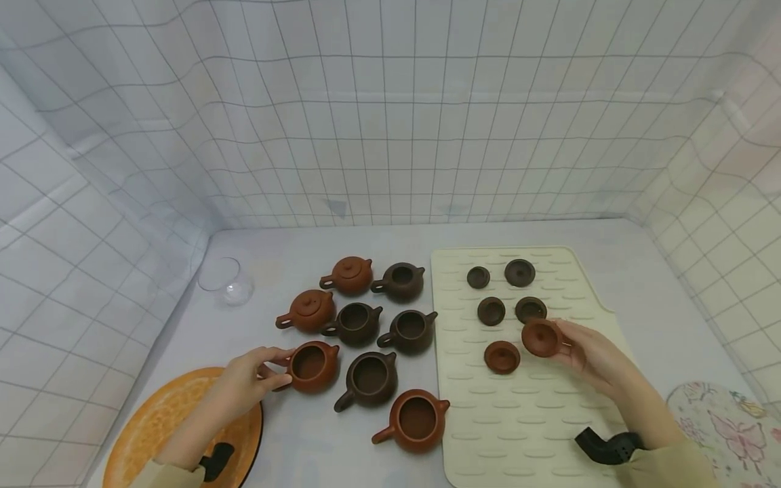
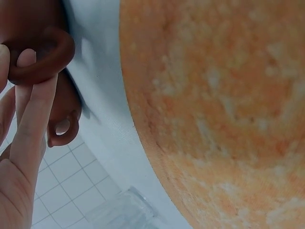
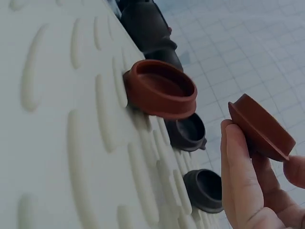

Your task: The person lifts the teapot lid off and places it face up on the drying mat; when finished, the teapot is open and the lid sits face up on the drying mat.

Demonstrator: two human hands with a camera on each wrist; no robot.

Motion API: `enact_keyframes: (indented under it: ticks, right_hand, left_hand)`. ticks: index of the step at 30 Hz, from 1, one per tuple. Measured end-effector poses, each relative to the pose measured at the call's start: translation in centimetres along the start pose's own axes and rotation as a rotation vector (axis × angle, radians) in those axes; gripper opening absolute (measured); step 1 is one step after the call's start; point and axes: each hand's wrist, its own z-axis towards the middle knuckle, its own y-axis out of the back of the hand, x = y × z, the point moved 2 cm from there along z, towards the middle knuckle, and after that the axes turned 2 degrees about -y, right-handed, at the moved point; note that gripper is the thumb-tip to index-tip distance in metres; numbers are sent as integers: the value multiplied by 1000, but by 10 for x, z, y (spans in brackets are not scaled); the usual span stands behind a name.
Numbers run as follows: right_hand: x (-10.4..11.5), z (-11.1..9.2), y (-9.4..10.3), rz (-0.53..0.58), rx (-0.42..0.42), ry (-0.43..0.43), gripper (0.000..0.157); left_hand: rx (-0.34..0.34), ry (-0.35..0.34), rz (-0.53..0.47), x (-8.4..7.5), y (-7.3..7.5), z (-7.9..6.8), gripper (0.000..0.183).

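My left hand grips a lidless reddish-brown clay teapot, which sits at the left of the group. In the left wrist view a fingertip shows through the loop of its handle. Over the cream mat, my right hand pinches a reddish-brown teapot lid by its edge, hollow side showing. The right wrist view has this lid tilted between fingers and thumb. A similar reddish lid lies on the mat beside it, with several dark brown lids farther back.
Two reddish teapots with lids on stand behind. Several dark lidless teapots and another reddish one are in the middle. The ribbed cream mat is at right, an orange round mat at left. A clear glass lies back left.
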Motion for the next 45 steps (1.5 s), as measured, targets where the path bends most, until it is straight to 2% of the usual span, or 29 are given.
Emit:
enact_keyframes:
  ticks: [2,5,10,12,15,19,23,28,37,45]
  right_hand:
    - [-3,-4,6,-43,-44,-28,30]
    - [-8,-8,13,-194,-143,-87,27]
    - [-12,-10,12,-526,-289,-195,60]
    - [-10,-11,10,-653,-323,-220,63]
    - [-5,-11,7,-805,-354,-216,58]
    - [-1,-10,4,-939,-365,-195,54]
    - [0,-9,3,-997,-384,-185,53]
    - [-2,-9,2,-1005,-387,-188,55]
    - [2,-8,0,-1053,-401,-144,53]
    - [14,-5,-8,-1093,-443,-44,45]
  left_hand:
    - [-2,4,1,0,1,-1,44]
    - [-3,-1,3,0,1,-2,43]
    - [-7,-2,10,0,1,-3,43]
    - [-9,5,14,0,1,-3,42]
    - [-9,16,20,-1,1,-2,42]
    - [-7,30,14,-1,2,-3,42]
    - [-5,36,18,-1,2,-3,43]
    - [-2,36,23,-1,2,-3,43]
    - [-3,53,20,-1,1,-2,42]
    - [2,25,13,-2,0,-1,43]
